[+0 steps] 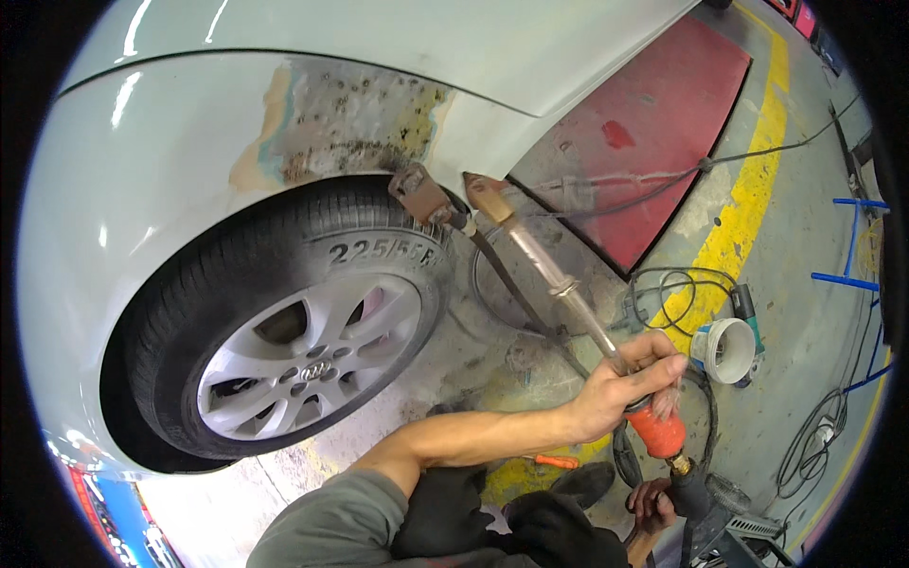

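A long slide hammer (536, 251) with a metal shaft, copper-coloured tip and orange-red part slants across the middle. My left hand (625, 386) is closed round its shaft just above the orange-red part. Lower down, my right hand (651, 504) has curled fingers at the black rear grip (691, 492), partly hidden. The tip lies close to the lower corner of a silver car fender (189, 123). A rusty metal clamp (419, 194) sits at the wheel-arch edge, a dark cable running from it. Above the tyre (189, 308), a sanded patch (355, 114) shows bare metal with dark spots.
A red panel (653, 123) lies on the floor beside the car. To the right are a white bucket (727, 350), a green-and-black power tool (748, 308) and coiled cables (805, 454). An orange-handled tool (557, 461) lies near my shoe (585, 485).
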Demonstrator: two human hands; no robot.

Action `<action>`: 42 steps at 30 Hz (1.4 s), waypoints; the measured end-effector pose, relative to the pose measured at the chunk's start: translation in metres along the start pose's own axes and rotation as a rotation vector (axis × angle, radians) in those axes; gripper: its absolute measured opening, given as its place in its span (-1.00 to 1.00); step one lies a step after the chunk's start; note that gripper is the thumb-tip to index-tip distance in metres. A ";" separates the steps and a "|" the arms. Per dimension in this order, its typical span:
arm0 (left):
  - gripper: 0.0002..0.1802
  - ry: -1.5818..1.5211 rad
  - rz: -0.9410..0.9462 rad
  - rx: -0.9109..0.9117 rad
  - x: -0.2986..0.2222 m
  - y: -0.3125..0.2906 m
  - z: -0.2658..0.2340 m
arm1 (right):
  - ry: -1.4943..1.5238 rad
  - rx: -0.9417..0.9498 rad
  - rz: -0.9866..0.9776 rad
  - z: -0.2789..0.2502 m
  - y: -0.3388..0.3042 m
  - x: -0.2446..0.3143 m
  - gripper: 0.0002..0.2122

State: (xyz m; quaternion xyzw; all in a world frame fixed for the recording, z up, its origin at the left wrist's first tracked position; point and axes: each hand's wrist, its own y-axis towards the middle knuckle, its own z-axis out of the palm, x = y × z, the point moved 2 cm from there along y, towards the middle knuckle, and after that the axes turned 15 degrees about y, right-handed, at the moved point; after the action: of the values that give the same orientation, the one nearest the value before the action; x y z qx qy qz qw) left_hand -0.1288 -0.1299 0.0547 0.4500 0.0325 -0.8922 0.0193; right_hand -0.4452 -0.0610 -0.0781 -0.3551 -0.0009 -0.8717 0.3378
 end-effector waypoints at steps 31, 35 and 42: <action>-0.52 -0.115 0.022 -0.046 -0.046 0.006 -0.020 | -0.034 0.010 0.013 0.018 0.021 -0.008 -0.68; -0.54 -0.108 0.046 -0.046 -0.047 0.008 -0.020 | -0.034 0.046 0.004 0.020 0.024 -0.005 -0.69; -0.54 -0.166 0.130 -0.093 -0.049 0.007 -0.018 | -0.025 0.050 -0.007 0.021 0.025 -0.005 -0.71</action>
State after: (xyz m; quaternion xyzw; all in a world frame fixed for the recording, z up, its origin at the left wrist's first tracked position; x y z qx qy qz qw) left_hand -0.0843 -0.1354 0.0832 0.3744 0.0430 -0.9208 0.1008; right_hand -0.4148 -0.0726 -0.0720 -0.3576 -0.0282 -0.8680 0.3434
